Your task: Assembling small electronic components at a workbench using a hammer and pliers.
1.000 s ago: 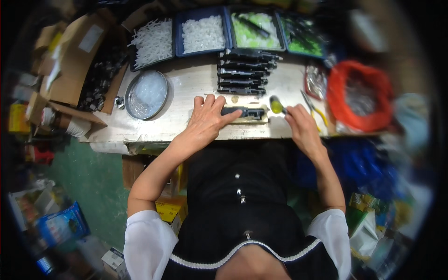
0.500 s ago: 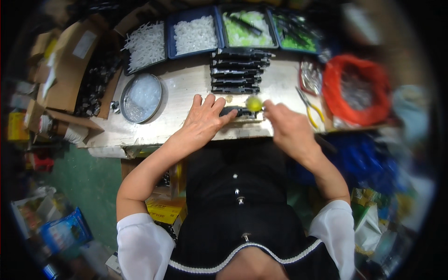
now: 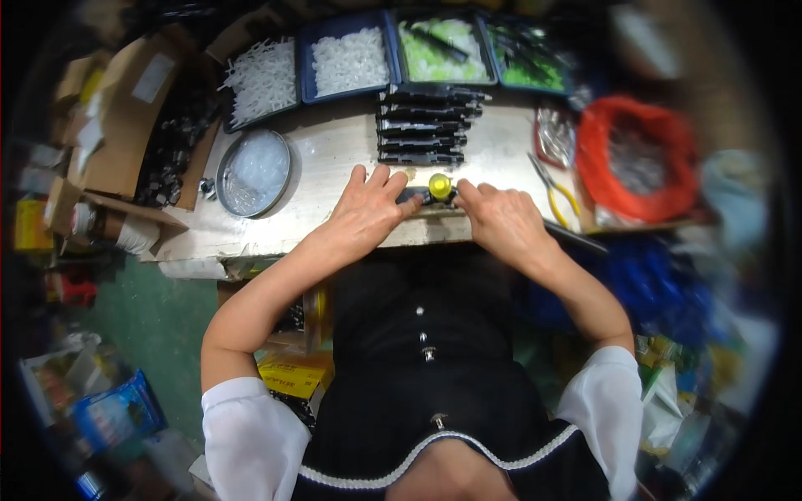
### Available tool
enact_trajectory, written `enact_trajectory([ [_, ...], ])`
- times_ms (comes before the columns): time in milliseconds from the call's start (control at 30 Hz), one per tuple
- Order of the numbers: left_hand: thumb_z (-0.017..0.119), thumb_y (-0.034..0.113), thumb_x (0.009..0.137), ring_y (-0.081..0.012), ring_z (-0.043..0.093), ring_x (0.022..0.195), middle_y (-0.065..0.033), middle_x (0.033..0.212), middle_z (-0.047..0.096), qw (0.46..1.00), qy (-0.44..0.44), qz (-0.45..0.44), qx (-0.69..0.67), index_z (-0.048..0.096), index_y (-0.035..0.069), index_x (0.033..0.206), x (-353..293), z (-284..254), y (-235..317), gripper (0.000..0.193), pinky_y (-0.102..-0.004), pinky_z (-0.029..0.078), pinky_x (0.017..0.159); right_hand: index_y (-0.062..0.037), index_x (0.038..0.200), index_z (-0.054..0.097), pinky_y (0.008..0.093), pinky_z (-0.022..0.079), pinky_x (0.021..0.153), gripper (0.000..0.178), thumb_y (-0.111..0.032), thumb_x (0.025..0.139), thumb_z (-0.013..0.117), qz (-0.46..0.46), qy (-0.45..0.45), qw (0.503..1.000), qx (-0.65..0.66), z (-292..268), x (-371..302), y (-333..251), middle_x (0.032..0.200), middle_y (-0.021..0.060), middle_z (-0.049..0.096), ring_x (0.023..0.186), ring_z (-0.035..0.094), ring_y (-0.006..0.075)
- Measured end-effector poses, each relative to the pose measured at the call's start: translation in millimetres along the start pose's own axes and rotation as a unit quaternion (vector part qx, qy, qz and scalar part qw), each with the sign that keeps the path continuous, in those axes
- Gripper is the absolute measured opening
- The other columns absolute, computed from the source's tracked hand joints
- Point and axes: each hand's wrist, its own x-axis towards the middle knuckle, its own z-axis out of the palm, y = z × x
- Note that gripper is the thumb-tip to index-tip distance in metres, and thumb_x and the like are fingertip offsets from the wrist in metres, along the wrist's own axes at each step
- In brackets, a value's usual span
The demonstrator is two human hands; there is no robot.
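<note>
Close to the bench's front edge, my left hand (image 3: 368, 206) presses a small black part (image 3: 412, 194) with thumb and fingertips, its other fingers spread on the bench. My right hand (image 3: 508, 221) is closed round a mallet with a yellow round head (image 3: 439, 186). Its dark handle (image 3: 576, 237) sticks out behind the hand at the lower right. The mallet head is over the right end of the black part and hides it; whether they touch I cannot tell. Just beyond, several similar black pieces (image 3: 422, 138) lie stacked in a row.
At the back stand trays of white (image 3: 349, 63) and green (image 3: 535, 71) small parts. A round metal dish (image 3: 219, 179) with clear plastic sits left, beside a cardboard box (image 3: 125, 125) of black parts. Yellow-handled pliers (image 3: 564, 204) and a red bag-lined container (image 3: 595, 175) are on the right.
The yellow mallet head has moved slightly left and is sharp instead of blurred. My right hand has come lower and left with it. My left hand stays nearly in place.
</note>
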Motion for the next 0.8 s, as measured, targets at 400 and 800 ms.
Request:
enact_trajectory([
  [400,0.054,0.001,0.072,-0.0226,0.046,0.081,-0.0059,0.084,0.048,1.000,-0.012,0.000,-0.005,0.064,0.016,0.109,3,-2,-1,0.041,-0.0332,0.035,0.068,-0.0032,0.091,0.051,0.0398,0.045,0.047,0.012,-0.013,0.085,0.053,-0.017,0.065,0.998,-0.020,13,-11,-4,0.065,0.0145,0.059,0.057,0.060,0.0321],
  [800,0.062,-0.005,0.062,-0.0301,0.052,0.086,-0.0110,0.087,0.058,0.951,0.007,-0.196,-0.239,0.057,0.004,0.106,3,8,-16,0.044,-0.0386,0.044,0.076,-0.0006,0.098,0.051,0.0455,0.044,0.054,0.015,-0.008,0.085,0.049,-0.063,0.132,0.970,0.192,-3,-2,-6,0.078,0.0209,0.061,0.065,0.059,0.0368],
])
